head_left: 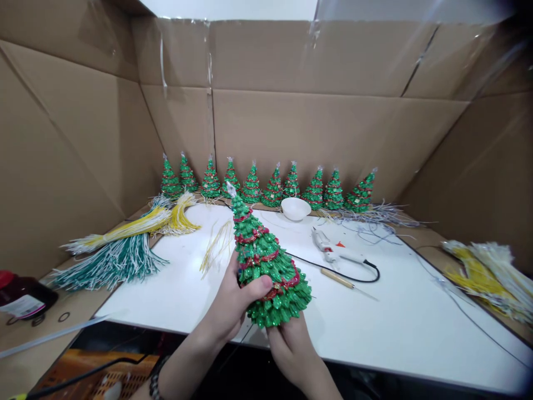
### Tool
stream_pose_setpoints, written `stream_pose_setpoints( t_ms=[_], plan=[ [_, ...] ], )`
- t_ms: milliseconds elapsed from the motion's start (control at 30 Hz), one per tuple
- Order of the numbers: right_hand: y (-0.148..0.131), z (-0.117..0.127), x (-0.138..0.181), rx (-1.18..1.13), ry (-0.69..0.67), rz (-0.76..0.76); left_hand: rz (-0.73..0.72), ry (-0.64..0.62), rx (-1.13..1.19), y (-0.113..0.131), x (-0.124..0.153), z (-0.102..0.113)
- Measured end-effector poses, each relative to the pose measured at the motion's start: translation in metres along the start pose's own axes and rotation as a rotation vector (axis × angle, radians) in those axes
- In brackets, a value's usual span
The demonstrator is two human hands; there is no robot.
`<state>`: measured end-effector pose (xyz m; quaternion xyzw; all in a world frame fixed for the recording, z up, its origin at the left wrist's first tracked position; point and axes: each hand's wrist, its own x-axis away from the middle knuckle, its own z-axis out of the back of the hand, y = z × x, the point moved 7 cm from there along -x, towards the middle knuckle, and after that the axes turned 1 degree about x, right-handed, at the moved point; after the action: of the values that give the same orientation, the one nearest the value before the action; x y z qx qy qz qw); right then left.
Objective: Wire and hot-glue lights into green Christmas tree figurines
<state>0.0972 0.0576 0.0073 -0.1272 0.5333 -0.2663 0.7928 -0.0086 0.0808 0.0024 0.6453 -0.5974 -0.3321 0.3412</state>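
A green artificial Christmas tree [258, 244] with red glittery garlands and a clear star-like tip leans to the left above the front of the white board. My left hand [233, 300] is closed around its left side, thumb pressed on a lower garland. Under the tree's base is my right hand [289, 344], its fingers folded together; the tips are hidden beneath the base, so whatever they hold does not show. Behind the tree, a few loose yellow and white wires [217, 247] lie on the board.
Several similar small trees [251, 186] line the back cardboard wall, with a white bowl [296, 209] before them. A glue gun [327, 244] and wooden-handled awl [339, 278] lie right. Wire bundles [112, 258] are left, more wires [487, 278] right. A dark bottle [25, 297] lies left.
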Motion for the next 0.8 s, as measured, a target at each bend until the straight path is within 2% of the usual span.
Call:
stream_pose_setpoints(
  t_ms=[100,200,267,467,633,800],
  plan=[
    [0.005,0.005,0.01,-0.034,0.151,-0.113,-0.002,-0.004,-0.008,-0.001,0.001,0.0],
    [0.006,0.005,0.017,-0.03,0.186,-0.161,-0.006,-0.015,-0.015,-0.002,0.001,-0.001],
    [0.004,0.004,0.018,-0.003,0.144,-0.114,-0.003,-0.028,-0.023,-0.002,0.002,-0.003],
    [0.003,-0.002,0.016,0.072,-0.091,0.049,-0.052,-0.058,-0.072,0.006,0.007,-0.01],
    [0.005,0.0,0.022,0.102,-0.152,0.089,-0.027,-0.191,-0.12,0.003,0.007,-0.014],
    [0.01,0.0,0.028,0.133,-0.161,0.059,-0.008,-0.192,-0.128,0.0,0.006,-0.013]
  ],
)
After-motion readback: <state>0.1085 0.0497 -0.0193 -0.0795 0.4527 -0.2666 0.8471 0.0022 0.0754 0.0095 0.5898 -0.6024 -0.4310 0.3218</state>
